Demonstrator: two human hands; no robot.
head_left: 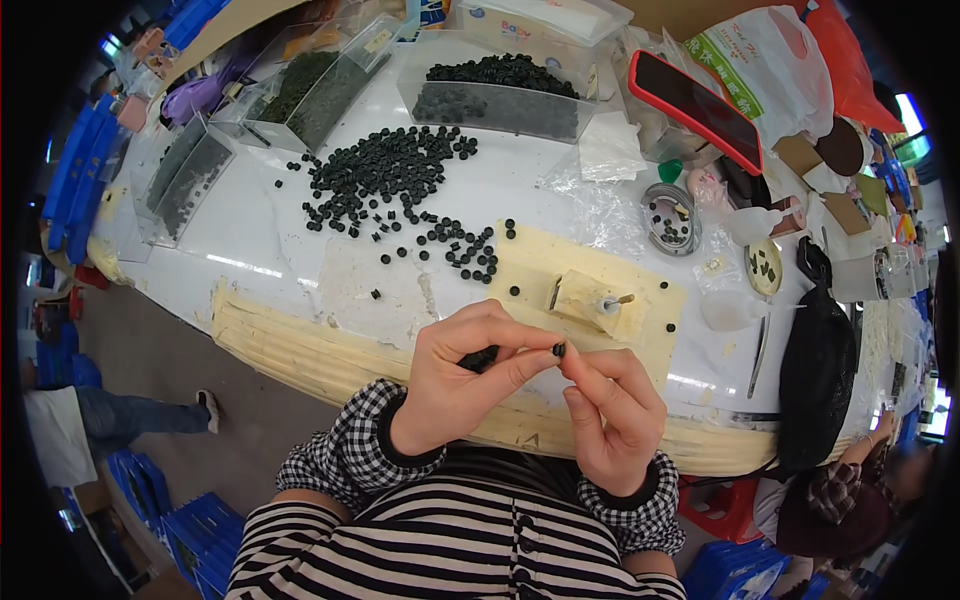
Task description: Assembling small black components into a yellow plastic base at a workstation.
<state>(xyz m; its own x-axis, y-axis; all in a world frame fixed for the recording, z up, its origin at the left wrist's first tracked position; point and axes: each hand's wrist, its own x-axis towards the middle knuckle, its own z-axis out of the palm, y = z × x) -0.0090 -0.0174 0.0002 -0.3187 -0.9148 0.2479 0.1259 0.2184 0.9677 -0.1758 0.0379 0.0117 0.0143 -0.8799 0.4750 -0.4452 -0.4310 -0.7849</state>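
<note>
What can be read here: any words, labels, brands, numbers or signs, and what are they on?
I won't copy out wording, but print shows here:
White package, top middle: coloured lettering.
White plastic bag, upper right: green characters, plus lighter print on a green panel.
Blue-and-orange packet, top edge: cut off, too small to read.
Red-edged phone: dark face, no text I can make out.
Small black piece: too small to tell.

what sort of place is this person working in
Probably a small-parts workshop: a heap of small black round parts lies on the white worktable, a clear plastic bin behind it holds many small black pieces, and blue plastic crates show at lower left.
</note>
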